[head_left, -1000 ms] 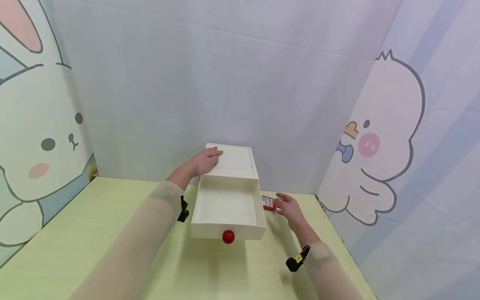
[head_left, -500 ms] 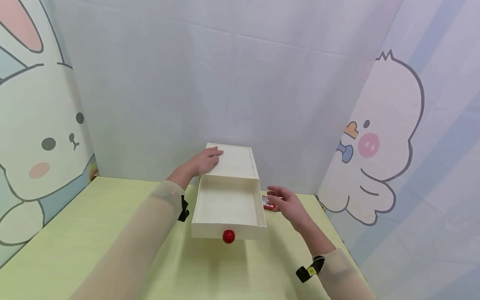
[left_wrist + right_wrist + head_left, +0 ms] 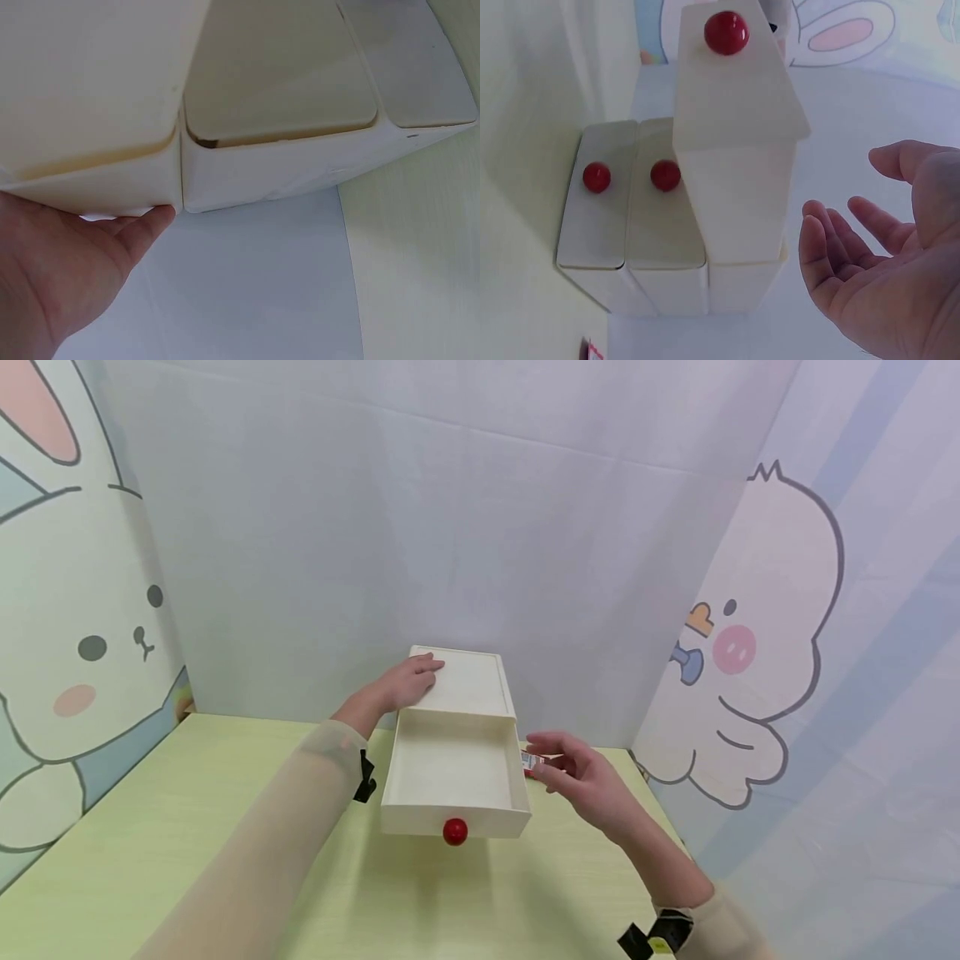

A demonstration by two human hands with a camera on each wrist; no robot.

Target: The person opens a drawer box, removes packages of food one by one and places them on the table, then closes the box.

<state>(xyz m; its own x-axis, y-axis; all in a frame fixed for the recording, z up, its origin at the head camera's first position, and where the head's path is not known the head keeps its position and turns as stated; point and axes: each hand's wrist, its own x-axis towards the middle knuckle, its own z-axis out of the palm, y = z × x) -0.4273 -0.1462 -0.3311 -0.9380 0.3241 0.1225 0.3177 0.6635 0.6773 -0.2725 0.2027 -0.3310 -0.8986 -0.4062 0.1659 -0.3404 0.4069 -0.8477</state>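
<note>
A white drawer cabinet (image 3: 472, 681) stands against the back curtain, its top drawer (image 3: 456, 768) pulled out and bare inside. The drawer's front carries a red round knob (image 3: 455, 832). My left hand (image 3: 405, 683) rests on the cabinet's top at the left edge; the left wrist view shows its fingertips (image 3: 159, 217) against the cabinet's side. To the right of the drawer, my right hand (image 3: 588, 781) hovers with loosely bent fingers and nothing in them. Beyond it on the table lies a small red-and-white packet (image 3: 529, 763), partly covered by the hand in the head view.
Two lower drawers, the middle one (image 3: 660, 217) and the bottom one (image 3: 592, 217), are pushed in, each with a red knob. The pale yellow-green table (image 3: 225, 827) spreads on both sides. A grey curtain (image 3: 465, 527) closes off the back, with printed cartoon animals at both sides.
My right hand has risen away from the red packet towards the camera, and its thumb and fingers are spread more apart. My left hand and the pulled-out drawer stay where they were.
</note>
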